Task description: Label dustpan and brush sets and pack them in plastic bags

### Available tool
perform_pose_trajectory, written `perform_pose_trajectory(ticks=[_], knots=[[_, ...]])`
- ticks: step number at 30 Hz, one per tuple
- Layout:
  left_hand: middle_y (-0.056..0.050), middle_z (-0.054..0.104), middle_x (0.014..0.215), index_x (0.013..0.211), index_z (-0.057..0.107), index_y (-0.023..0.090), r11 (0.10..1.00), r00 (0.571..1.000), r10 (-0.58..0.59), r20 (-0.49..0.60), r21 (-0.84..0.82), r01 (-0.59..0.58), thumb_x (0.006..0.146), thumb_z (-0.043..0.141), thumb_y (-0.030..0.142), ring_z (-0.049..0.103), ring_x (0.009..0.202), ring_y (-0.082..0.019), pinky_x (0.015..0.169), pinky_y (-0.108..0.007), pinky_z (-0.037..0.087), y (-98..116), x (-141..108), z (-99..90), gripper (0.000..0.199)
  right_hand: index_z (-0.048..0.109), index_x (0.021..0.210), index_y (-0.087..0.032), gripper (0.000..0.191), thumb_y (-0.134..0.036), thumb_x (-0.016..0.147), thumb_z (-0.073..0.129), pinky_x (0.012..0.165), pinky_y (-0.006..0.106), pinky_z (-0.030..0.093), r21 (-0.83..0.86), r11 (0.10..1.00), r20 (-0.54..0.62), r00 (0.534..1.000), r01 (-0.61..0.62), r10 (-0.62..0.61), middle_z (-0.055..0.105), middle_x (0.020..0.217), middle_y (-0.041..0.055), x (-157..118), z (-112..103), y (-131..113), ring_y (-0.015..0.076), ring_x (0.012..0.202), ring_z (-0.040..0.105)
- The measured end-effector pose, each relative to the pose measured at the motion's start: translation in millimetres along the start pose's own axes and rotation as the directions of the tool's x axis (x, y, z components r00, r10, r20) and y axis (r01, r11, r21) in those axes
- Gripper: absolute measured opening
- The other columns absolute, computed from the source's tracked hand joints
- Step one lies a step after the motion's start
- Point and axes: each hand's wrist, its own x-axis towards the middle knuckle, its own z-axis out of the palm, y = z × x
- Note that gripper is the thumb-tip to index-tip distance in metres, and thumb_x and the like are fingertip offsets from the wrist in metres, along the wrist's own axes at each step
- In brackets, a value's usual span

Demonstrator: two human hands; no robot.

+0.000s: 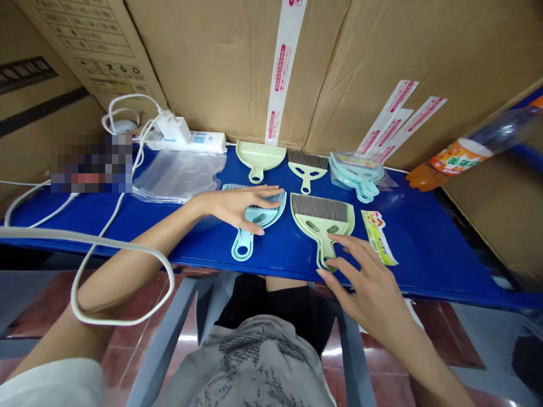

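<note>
Left hand [234, 206], fingers spread, lies over the blue brush and dustpan [275, 215]; right hand [371, 281], thumb and fingers parted, is at the handle of the green brush and dustpan [325, 223]; a printed card [379, 240] lies just beyond that hand.

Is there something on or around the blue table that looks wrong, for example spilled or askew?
Yes: a loose white cable loops in front of the left forearm, which looks untidy and might snag; contact is unclear. The nearer green brush looks orderly; no spill shows.
</note>
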Motion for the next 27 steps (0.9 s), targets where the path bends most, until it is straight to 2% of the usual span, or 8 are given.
perform_pose_trajectory(ticks=[5, 10, 12, 15, 18, 23, 25, 27], knots=[[-0.017, 0.029, 0.18, 0.161, 0.061, 0.025, 1.0, 1.0, -0.006, 0.006, -0.024, 0.006, 0.085, 0.092, 0.048, 0.028, 0.169, -0.039, 0.137, -0.057, 0.028, 2.4, 1.2, 0.1, 0.085, 0.068, 0.102, -0.023, 0.008, -0.03, 0.103, 0.073, 0.104, 0.059, 0.066, -0.019, 1.0, -0.071, 0.997, 0.011, -0.012, 0.075, 0.14, 0.0196, -4.1, 11.3, -3.5, 0.0399, 0.133, 0.072], [-0.017, 0.027, 0.182, 0.168, 0.051, 0.026, 0.999, 0.999, -0.028, 0.039, 0.028, 0.027, 0.088, 0.088, 0.054, 0.025, 0.171, -0.036, 0.138, -0.056, 0.024, 2.7, 1.1, -0.8, 0.092, 0.057, 0.152, -0.009, 0.063, -0.045, 0.103, 0.072, 0.11, 0.067, 0.062, -0.145, 0.988, 0.061, 0.997, 0.046, -0.037, 0.054, 0.164, 0.0318, -0.8, 24.3, 1.2, 0.0498, 0.151, 0.055], [-0.017, 0.029, 0.181, 0.169, 0.05, 0.025, 0.998, 0.999, -0.044, 0.025, 0.038, 0.043, 0.089, 0.087, 0.057, 0.028, 0.17, -0.035, 0.138, -0.054, 0.026, 2.4, 0.8, -1.4, 0.093, 0.051, 0.16, -0.006, 0.068, -0.041, 0.105, 0.07, 0.112, 0.066, 0.061, -0.163, 0.982, 0.123, 0.99, 0.092, -0.072, 0.047, 0.168, 0.0343, -2.0, 28.8, 6.4, 0.0498, 0.154, 0.052], [-0.017, 0.041, 0.176, 0.167, 0.053, 0.025, 0.998, 0.996, -0.054, -0.072, 0.036, 0.056, 0.09, 0.086, 0.057, 0.04, 0.165, -0.035, 0.135, -0.053, 0.032, 3.0, 0.8, -3.3, 0.089, 0.051, 0.161, -0.005, 0.057, -0.015, 0.106, 0.062, 0.115, 0.06, 0.061, -0.163, 0.97, 0.118, 0.98, 0.179, -0.161, 0.055, 0.162, 0.0329, -7.4, 31.9, 16.2, 0.0441, 0.15, 0.058], [-0.016, 0.057, 0.166, 0.159, 0.063, 0.025, 0.999, 0.974, -0.028, -0.225, 0.029, 0.035, 0.093, 0.083, 0.054, 0.055, 0.156, -0.034, 0.131, -0.052, 0.041, 5.1, 2.3, -5.2, 0.075, 0.047, 0.168, -0.009, 0.07, 0.004, 0.099, 0.054, 0.113, 0.055, 0.064, -0.131, 0.959, 0.063, 0.968, 0.25, -0.243, 0.064, 0.155, 0.0267, -12.7, 29.7, 23.6, 0.0399, 0.144, 0.064], [-0.015, 0.079, 0.138, 0.135, 0.08, 0.021, 0.999, 0.888, 0.015, -0.459, 0.045, 0.006, 0.102, 0.072, 0.053, 0.075, 0.13, -0.032, 0.116, -0.049, 0.056, 8.3, 6.7, -5.2, 0.046, 0.03, 0.177, -0.015, 0.084, 0.0, 0.1, 0.06, 0.106, 0.051, 0.07, -0.129, 0.937, -0.072, 0.939, 0.324, -0.335, 0.07, 0.148, 0.0189, -11.2, 10.2, 29.8, 0.035, 0.135, 0.072], [-0.015, 0.083, 0.127, 0.125, 0.084, 0.019, 0.999, 0.857, 0.02, -0.514, 0.045, 0.003, 0.105, 0.069, 0.051, 0.079, 0.119, -0.029, 0.11, -0.045, 0.059, 9.3, 7.7, -5.3, 0.041, 0.038, 0.174, -0.013, 0.081, -0.003, 0.099, 0.066, 0.102, 0.048, 0.072, -0.126, 0.933, -0.15, 0.923, 0.338, -0.354, 0.073, 0.144, 0.0175, -5.7, -4.0, 35.3, 0.0336, 0.125, 0.078], [-0.013, 0.085, 0.116, 0.116, 0.085, 0.018, 1.0, 0.827, -0.01, -0.563, -0.008, 0.006, 0.106, 0.067, 0.052, 0.08, 0.11, -0.026, 0.102, -0.04, 0.061, 10.0, 8.1, -5.9, 0.04, 0.054, 0.167, -0.02, 0.072, -0.01, 0.098, 0.073, 0.089, 0.041, 0.075, -0.108, 0.96, -0.24, 0.93, 0.259, -0.278, 0.081, 0.133, 0.0113, 5.3, -19.5, 43.7, 0.0301, 0.105, 0.085]])
